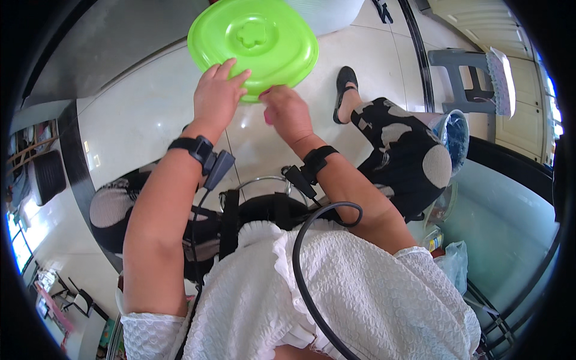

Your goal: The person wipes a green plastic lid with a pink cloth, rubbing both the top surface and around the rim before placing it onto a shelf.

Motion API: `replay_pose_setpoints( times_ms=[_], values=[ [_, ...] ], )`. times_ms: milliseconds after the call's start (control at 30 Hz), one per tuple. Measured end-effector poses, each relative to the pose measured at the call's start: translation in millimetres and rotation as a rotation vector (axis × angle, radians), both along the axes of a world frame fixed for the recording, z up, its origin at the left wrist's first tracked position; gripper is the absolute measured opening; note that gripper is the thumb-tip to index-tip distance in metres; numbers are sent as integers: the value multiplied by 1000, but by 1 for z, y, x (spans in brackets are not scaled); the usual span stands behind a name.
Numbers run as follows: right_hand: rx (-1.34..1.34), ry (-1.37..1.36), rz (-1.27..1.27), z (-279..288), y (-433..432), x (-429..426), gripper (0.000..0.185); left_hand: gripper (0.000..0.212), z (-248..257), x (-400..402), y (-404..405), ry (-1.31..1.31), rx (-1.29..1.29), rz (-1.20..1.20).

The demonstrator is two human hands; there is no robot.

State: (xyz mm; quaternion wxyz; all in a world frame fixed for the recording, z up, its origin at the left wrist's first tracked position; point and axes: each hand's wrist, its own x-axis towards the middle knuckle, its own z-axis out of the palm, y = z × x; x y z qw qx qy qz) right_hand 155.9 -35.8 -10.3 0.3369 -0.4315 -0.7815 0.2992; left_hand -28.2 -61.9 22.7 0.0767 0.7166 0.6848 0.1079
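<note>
A bright green plastic lid (283,54) with a raised flower-shaped centre lies in front of me at the top of the view. My left hand (219,92) rests on its near left edge, fingers spread. At the near right edge, my right hand (290,110) is curled around a small pink thing (268,116). Most of that pink piece is hidden by the fingers, so I cannot tell whether it is loose or a latch. The hand is slightly blurred. What lies beneath the lid is hidden.
A whitish translucent container (330,15) stands beyond the lid. To the right are a lined waste bin (456,139) and a grey plastic stool (456,74) with a cloth-edged cushion (500,83). A grey panel (112,40) rises at upper left. Cables (299,256) run from both wrist straps.
</note>
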Motion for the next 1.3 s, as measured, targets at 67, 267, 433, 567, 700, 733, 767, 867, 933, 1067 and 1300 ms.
replay_pose_setpoints(
  times_ms=[67,267,433,567,700,733,767,867,933,1067,1300],
  values=[
    [-163,17,179,0,-22,2,18,47,-5,-7,-4,31,35,-52],
    [-410,62,-327,13,13,40,9,61,-10,-17,1,-80,-74,-107],
    [-432,-153,-286,28,31,14,22,62,-13,-15,0,-44,-100,-91],
    [-264,-149,-195,-11,-17,-25,23,68,-9,-6,5,-43,-168,-70],
    [-840,-12,282,17,-51,-51,15,61,4,-12,-7,-84,-255,-71],
    [-723,38,241,18,-56,-46,14,60,8,-9,-10,-202,-269,-55],
    [-608,81,192,12,-59,-35,13,59,10,-3,-12,-330,-280,-45],
    [-1066,206,-169,60,-49,-25,13,53,5,-1,-38,-722,-257,99],
    [-884,465,-164,11,-32,3,25,54,9,21,-40,-938,-340,215],
    [-1069,798,-91,57,-35,11,34,64,4,41,-67,-1301,-315,254],
    [-977,734,-146,43,-74,12,27,66,31,40,-101,-1749,-730,557]
  ],
)
